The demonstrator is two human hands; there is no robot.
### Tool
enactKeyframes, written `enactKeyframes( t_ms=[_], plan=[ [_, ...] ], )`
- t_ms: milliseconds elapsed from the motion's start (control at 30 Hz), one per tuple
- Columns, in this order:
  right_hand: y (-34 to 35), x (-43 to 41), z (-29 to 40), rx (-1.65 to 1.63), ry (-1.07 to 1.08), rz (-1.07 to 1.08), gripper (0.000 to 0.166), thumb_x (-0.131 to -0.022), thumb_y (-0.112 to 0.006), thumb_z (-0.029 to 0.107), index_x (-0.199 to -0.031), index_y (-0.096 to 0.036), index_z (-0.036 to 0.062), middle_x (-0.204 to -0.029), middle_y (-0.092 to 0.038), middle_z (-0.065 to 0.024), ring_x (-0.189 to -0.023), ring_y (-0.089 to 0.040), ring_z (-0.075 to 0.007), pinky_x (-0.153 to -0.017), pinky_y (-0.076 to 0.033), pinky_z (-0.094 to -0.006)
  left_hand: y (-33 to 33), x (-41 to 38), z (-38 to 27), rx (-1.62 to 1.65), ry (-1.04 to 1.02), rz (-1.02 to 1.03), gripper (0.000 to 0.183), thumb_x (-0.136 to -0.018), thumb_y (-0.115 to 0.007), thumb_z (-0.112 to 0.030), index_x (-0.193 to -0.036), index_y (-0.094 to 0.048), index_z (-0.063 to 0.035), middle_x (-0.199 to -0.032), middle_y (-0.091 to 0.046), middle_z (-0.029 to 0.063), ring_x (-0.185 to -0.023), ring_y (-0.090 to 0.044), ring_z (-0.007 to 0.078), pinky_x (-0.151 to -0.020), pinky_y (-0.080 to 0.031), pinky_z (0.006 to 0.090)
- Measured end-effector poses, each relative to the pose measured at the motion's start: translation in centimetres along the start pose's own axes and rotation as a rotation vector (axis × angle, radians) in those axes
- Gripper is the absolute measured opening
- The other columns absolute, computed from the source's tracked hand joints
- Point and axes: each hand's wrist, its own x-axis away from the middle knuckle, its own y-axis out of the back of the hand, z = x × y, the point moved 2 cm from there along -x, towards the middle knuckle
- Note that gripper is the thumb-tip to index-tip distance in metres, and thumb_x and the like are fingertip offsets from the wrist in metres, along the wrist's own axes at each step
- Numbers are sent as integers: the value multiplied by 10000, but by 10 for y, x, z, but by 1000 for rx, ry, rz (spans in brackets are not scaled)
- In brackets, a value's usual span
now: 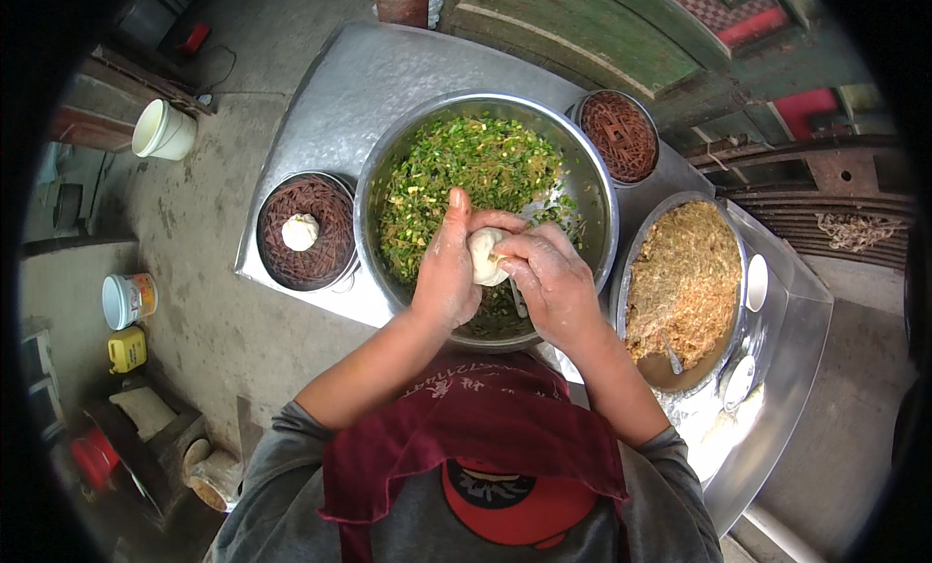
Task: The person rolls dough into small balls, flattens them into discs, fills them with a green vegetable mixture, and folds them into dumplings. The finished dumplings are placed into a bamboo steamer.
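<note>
A white dough bun (pixel 486 257) lies in my left hand (pixel 448 268), which cups it from the left with the thumb up. The fingers of my right hand (pixel 546 275) pinch the bun's edge from the right. Both hands are over a large metal bowl (pixel 601 170) of chopped green filling (pixel 466 162); a spoon or similar utensil stands partly hidden under my right hand. At the left, one pleated bun (pixel 300 232) sits on the woven dark liner of a round steamer (pixel 273 261).
To the right stands an oval metal basin (pixel 622 286) of brownish filling (pixel 684 272) with a spoon (pixel 671 355). Behind it is another round container with a woven liner (pixel 620 137). A white cup (pixel 757 283) stands on the metal table (pixel 378 61). Buckets (pixel 166 130) stand on the floor at left.
</note>
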Motion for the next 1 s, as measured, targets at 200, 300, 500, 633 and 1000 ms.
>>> enactKeyframes(
  t_ms=[200,300,500,633,1000],
  plan=[
    [-1,-2,2,-11,33,-14,145,-865,-598,112,-1001,-582,65,-952,-571,-123,-816,-607,-334,-682,-506,-413,9,5,-4,27,-10,51,793,-911,-251,-693,-1041,-616,-1,-862,-641,91,-744,-623,164,-577,-510,282],
    [-5,-2,4,-8,8,71,135,-863,-600,121,-979,-575,57,-947,-573,-125,-818,-606,-341,-676,-504,-417,12,8,0,-52,-78,20,799,-911,-239,-697,-1042,-618,-6,-815,-645,66,-714,-618,131,-528,-482,236],
    [-4,-6,9,24,50,87,152,-861,-597,128,-999,-575,67,-972,-578,-123,-823,-609,-337,-678,-507,-417,17,13,-7,-24,25,75,839,-893,-227,-725,-1020,-626,2,-764,-642,59,-608,-591,117,-448,-438,216],
    [-8,-14,21,78,122,137,126,-834,-641,101,-952,-619,60,-871,-599,-113,-732,-611,-284,-644,-498,-362,23,18,-14,-42,80,54,883,-849,-247,-777,-982,-631,7,-712,-632,66,-509,-572,145,-386,-398,224],
    [-90,-61,48,-100,374,692,160,-806,-634,64,-965,-630,80,-854,-587,-105,-733,-605,-294,-640,-488,-373,108,69,-33,52,181,-183,915,-777,-297,-840,-916,-616,5,-655,-606,90,-464,-586,178,-353,-401,251]
  ],
)
